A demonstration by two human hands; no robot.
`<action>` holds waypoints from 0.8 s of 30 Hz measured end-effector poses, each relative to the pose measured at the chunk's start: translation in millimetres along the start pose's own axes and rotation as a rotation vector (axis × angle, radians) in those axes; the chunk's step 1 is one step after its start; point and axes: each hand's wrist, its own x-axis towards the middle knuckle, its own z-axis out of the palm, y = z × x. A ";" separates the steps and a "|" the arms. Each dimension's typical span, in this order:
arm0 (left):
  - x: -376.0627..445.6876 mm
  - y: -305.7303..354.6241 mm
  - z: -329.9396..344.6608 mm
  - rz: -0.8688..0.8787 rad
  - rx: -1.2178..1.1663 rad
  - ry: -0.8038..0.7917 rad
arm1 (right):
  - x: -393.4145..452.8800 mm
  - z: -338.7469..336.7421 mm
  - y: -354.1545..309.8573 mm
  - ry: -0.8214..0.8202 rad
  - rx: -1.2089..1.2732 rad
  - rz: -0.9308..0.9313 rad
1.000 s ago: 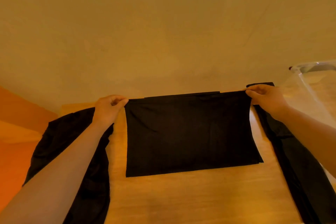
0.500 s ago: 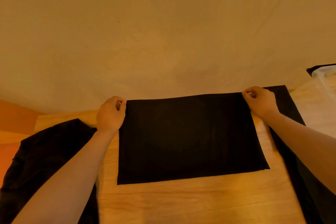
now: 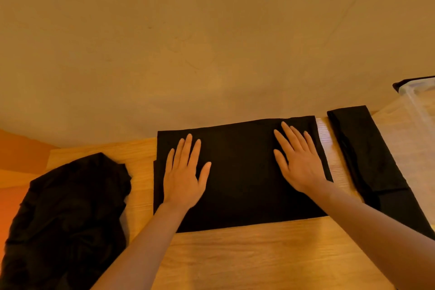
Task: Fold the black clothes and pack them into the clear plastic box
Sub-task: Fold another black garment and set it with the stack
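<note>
A folded black garment [image 3: 240,172] lies flat as a rectangle on the wooden table [image 3: 247,256], against the wall. My left hand [image 3: 184,175] presses on its left part with straight, spread fingers. My right hand [image 3: 297,160] lies flat on its right part, fingers pointing up and left. A crumpled black garment [image 3: 68,214] lies heaped at the left. A narrow folded black piece [image 3: 367,155] lies at the right, beside the clear plastic box [image 3: 421,106], whose corner shows at the right edge.
A tan wall [image 3: 211,42] rises directly behind the table. An orange surface [image 3: 14,172] shows past the table's left edge. Bare wood lies in front of the folded garment.
Both hands have let go of the garment's top corners and now lie flat on it. The garment has been laid down on the table.
</note>
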 end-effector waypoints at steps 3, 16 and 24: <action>-8.0 -3.0 2.6 -0.070 0.068 -0.028 | -8.7 4.4 2.5 -0.048 -0.013 0.049; -95.6 19.9 1.6 -0.180 0.148 -0.085 | -95.8 3.5 -5.0 -0.090 -0.061 0.030; -168.8 37.9 6.8 -0.193 0.152 -0.069 | -172.2 7.0 -5.4 -0.102 -0.078 0.038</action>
